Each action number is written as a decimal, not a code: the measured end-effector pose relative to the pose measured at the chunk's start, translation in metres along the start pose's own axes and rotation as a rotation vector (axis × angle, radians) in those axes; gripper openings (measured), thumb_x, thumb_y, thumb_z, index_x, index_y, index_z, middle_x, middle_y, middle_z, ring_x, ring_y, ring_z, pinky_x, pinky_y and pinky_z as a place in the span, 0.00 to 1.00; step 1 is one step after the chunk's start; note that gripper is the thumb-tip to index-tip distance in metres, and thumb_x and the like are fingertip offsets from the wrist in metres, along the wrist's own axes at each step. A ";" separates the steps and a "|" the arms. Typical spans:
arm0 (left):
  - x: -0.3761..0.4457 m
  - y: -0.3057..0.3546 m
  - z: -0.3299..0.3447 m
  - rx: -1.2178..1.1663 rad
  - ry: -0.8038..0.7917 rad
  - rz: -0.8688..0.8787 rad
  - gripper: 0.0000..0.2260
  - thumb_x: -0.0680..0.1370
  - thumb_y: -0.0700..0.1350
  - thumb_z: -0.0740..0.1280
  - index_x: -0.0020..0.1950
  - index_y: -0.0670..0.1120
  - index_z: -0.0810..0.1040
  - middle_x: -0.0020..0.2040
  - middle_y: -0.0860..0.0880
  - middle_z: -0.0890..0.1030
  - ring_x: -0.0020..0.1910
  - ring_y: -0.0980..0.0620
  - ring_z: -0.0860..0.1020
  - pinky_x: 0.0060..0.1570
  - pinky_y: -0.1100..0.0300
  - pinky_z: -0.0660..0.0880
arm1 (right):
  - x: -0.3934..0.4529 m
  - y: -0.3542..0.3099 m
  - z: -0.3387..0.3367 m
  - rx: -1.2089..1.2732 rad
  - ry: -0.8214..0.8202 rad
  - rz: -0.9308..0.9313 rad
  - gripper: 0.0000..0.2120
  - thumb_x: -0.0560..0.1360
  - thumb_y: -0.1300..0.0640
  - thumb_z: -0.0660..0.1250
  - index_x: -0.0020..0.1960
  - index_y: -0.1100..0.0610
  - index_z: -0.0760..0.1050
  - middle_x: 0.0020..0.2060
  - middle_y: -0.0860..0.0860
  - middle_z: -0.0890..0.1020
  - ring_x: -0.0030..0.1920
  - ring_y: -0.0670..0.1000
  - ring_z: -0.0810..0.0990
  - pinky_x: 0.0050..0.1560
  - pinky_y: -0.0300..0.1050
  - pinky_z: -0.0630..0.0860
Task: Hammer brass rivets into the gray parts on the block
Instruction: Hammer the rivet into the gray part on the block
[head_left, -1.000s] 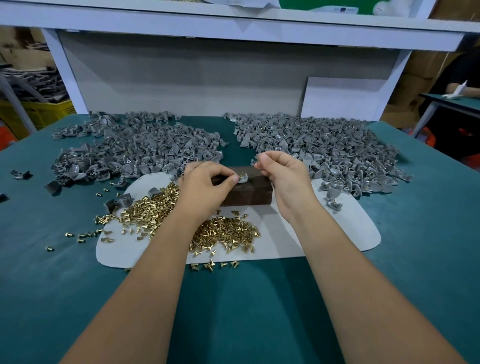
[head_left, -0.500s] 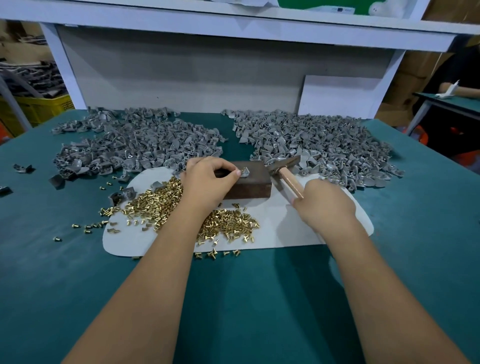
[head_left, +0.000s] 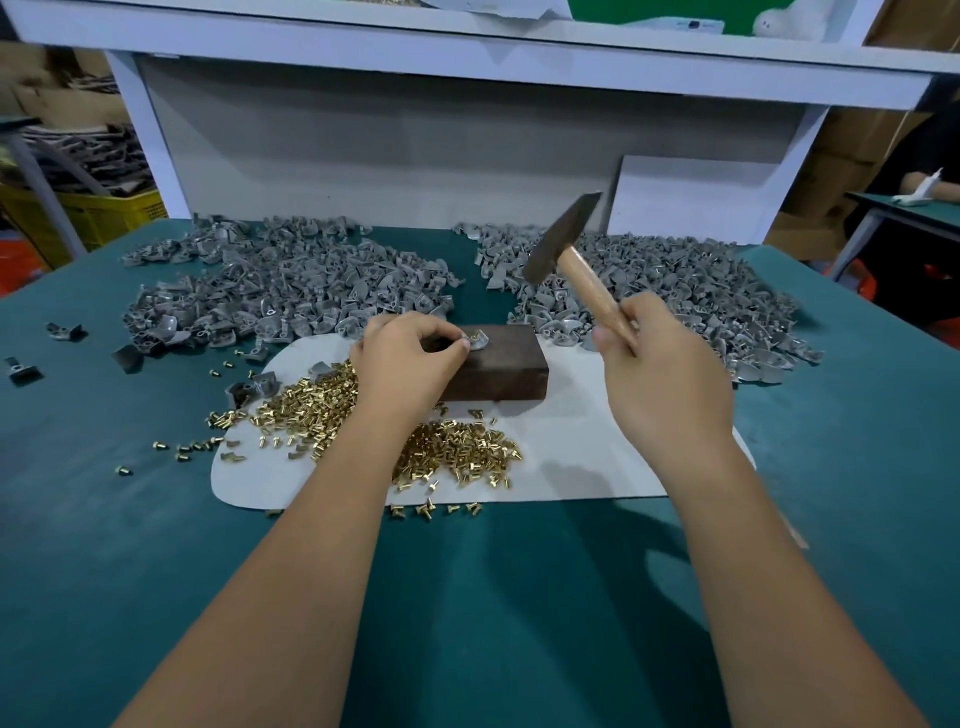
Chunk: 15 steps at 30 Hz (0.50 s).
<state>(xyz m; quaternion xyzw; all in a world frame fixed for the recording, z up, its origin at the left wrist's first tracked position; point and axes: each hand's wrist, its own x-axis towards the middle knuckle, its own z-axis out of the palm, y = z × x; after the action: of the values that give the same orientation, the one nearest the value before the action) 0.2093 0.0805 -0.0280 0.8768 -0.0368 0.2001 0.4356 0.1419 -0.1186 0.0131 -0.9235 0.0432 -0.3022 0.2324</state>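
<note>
A dark wooden block (head_left: 501, 369) lies on a white mat (head_left: 587, 457). On its top left corner sits a small gray part (head_left: 479, 340) with a brass rivet in it, pinched by the fingertips of my left hand (head_left: 402, 364). My right hand (head_left: 660, 384) grips the wooden handle of a hammer (head_left: 563, 249), whose dark metal head is raised above and to the right of the block. Loose brass rivets (head_left: 457, 457) are heaped on the mat in front of the block.
Two large heaps of gray parts lie behind the block, one at the left (head_left: 280, 291) and one at the right (head_left: 670, 296). A white shelf frame (head_left: 467, 62) rises at the back. A few stray parts (head_left: 65, 331) lie on the green tabletop at the far left.
My right hand left the part, took the hammer from beside the block and has lifted its head up above the block. My left hand stays on the gray part.
</note>
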 end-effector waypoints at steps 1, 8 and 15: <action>0.000 0.000 0.001 0.007 -0.001 0.005 0.06 0.75 0.52 0.71 0.39 0.62 0.80 0.48 0.60 0.81 0.64 0.49 0.71 0.66 0.47 0.65 | 0.000 -0.003 0.000 -0.037 0.002 -0.039 0.05 0.79 0.50 0.61 0.52 0.51 0.70 0.34 0.45 0.74 0.33 0.49 0.70 0.31 0.45 0.59; 0.001 -0.001 0.005 0.108 0.036 -0.023 0.04 0.74 0.54 0.71 0.39 0.61 0.80 0.47 0.63 0.76 0.67 0.52 0.61 0.64 0.50 0.53 | -0.006 -0.017 0.006 -0.285 0.003 -0.142 0.07 0.79 0.53 0.62 0.55 0.53 0.74 0.47 0.52 0.79 0.47 0.58 0.76 0.40 0.47 0.61; 0.000 -0.002 0.005 0.071 0.032 -0.028 0.01 0.74 0.54 0.73 0.43 0.60 0.83 0.45 0.66 0.75 0.68 0.54 0.61 0.66 0.49 0.52 | -0.007 -0.022 0.007 -0.208 0.070 -0.117 0.18 0.81 0.52 0.59 0.70 0.44 0.66 0.45 0.51 0.77 0.38 0.52 0.67 0.32 0.43 0.58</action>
<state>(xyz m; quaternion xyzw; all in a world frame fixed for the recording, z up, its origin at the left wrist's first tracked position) 0.2114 0.0775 -0.0324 0.8890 -0.0104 0.2090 0.4073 0.1386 -0.0949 0.0139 -0.9325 0.0282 -0.3410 0.1157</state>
